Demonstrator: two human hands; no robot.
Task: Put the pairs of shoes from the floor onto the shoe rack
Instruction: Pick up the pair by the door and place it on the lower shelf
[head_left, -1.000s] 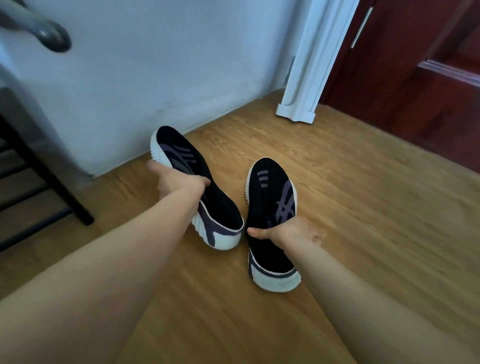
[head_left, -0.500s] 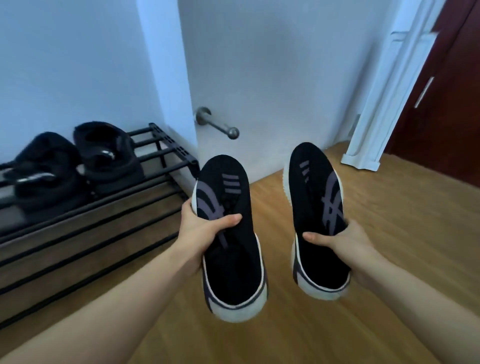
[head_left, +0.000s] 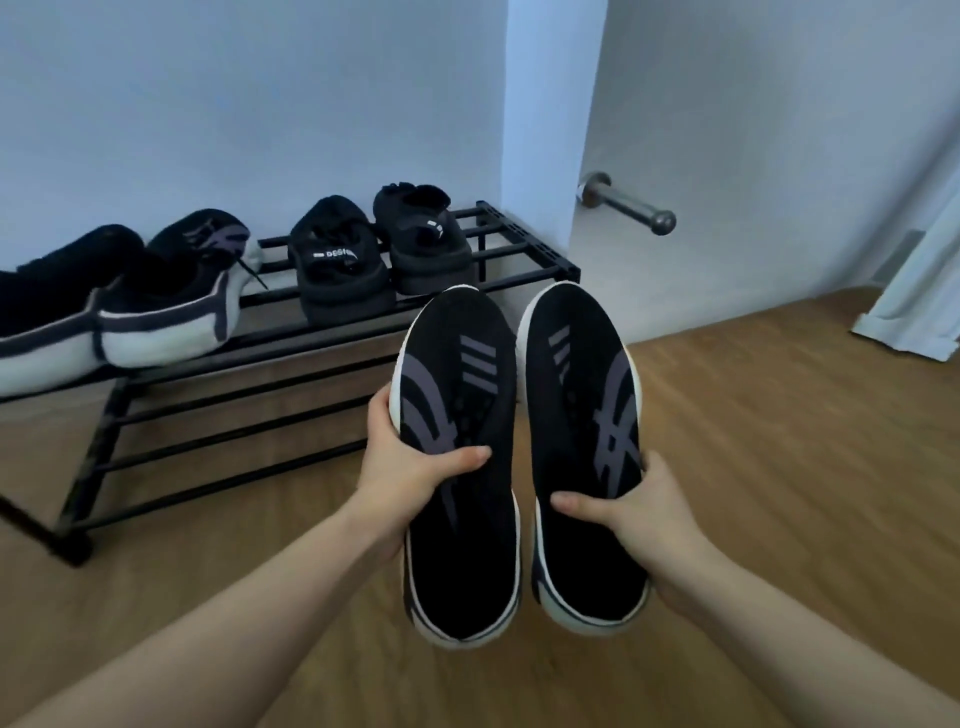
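I hold a pair of black slip-on shoes with grey stripes and white soles in the air, toes pointing away from me. My left hand (head_left: 410, 462) grips the left shoe (head_left: 457, 545) at its middle. My right hand (head_left: 639, 519) grips the right shoe (head_left: 576, 374) at its outer side. The two shoes hang side by side, nearly touching, just in front of the right end of the black metal shoe rack (head_left: 524, 244). The rack's top shelf carries a pair of black sandals (head_left: 343, 270) and a pair of black sneakers with white heels (head_left: 171, 306).
The rack stands against a white wall on a wooden floor (head_left: 779, 467). Its lower shelves (head_left: 234, 415) hold nothing in view. A metal door handle (head_left: 634, 208) sticks out of the white door to the right. A white door frame base (head_left: 909, 332) stands at far right.
Both shoes came up off the floor and swung left toward the rack. They are now closer together, and more of the rack with its shoes is in view.
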